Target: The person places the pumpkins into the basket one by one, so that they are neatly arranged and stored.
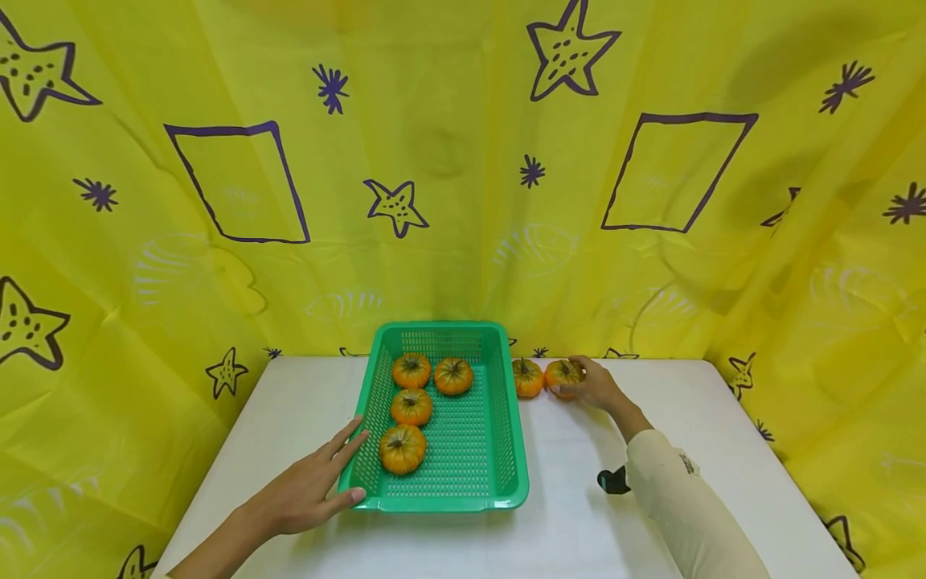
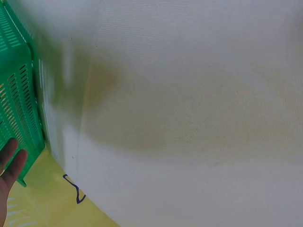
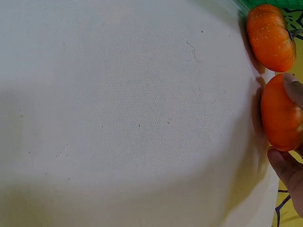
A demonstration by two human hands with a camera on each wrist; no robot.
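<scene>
A green plastic basket (image 1: 434,503) stands mid-table with several small orange pumpkins in it, three down its left side and one (image 1: 453,376) at the back. Fingers spread, my left hand (image 1: 307,489) rests against the basket's left wall and front corner; its fingertips show at the edge of the left wrist view beside the basket (image 2: 21,71). Right of the basket, at the table's back edge, sit two more pumpkins. The nearer to the basket is a pumpkin (image 1: 527,378) untouched by my hands. My right hand (image 1: 596,388) grips the outer pumpkin (image 3: 280,116) between thumb and fingers.
The white table (image 1: 557,515) ends against a yellow curtain (image 1: 448,273) printed with stars and fish, which also hangs at both sides. Under my right forearm a small black object (image 1: 613,482) shows, its kind unclear.
</scene>
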